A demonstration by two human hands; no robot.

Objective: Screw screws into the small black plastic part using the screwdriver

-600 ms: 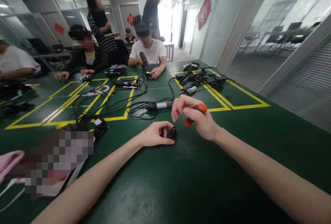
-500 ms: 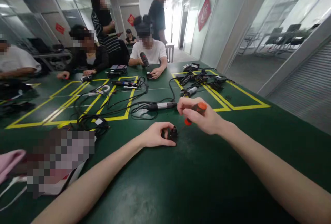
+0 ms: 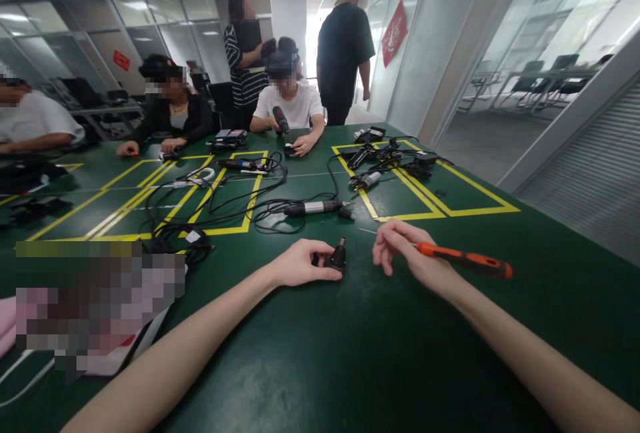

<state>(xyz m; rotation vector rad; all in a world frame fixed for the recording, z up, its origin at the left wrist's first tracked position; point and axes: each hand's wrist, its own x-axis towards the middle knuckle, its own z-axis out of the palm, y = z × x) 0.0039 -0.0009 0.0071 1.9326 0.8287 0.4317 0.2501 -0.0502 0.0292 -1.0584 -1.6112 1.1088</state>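
Observation:
My left hand (image 3: 303,263) rests on the green table, its thumb and fingers closed round a small black part (image 3: 339,258) with a metal tip pointing up. Part of that piece is hidden by my fingers. To its right, my right hand (image 3: 407,250) holds an orange and black screwdriver (image 3: 465,260) between thumb and fingers. The handle lies back over the wrist, and the thin shaft points left, away from the black part. Beyond both hands, a grey and black pen-shaped power tool (image 3: 315,207) lies with its cable, and a small black piece (image 3: 346,214) sits at its right end.
Yellow tape (image 3: 410,216) marks areas on the table. Black cables (image 3: 175,233) tangle at left, and more tools and wires (image 3: 380,156) lie at back right. A phone-like object (image 3: 107,361) lies at near left. A co-worker in white (image 3: 290,103) holds a power screwdriver (image 3: 281,118) across the table.
My right hand has moved right, away from the black part. The screwdriver has swung from pointing down near that part to lying back over my wrist. The left hand stays put.

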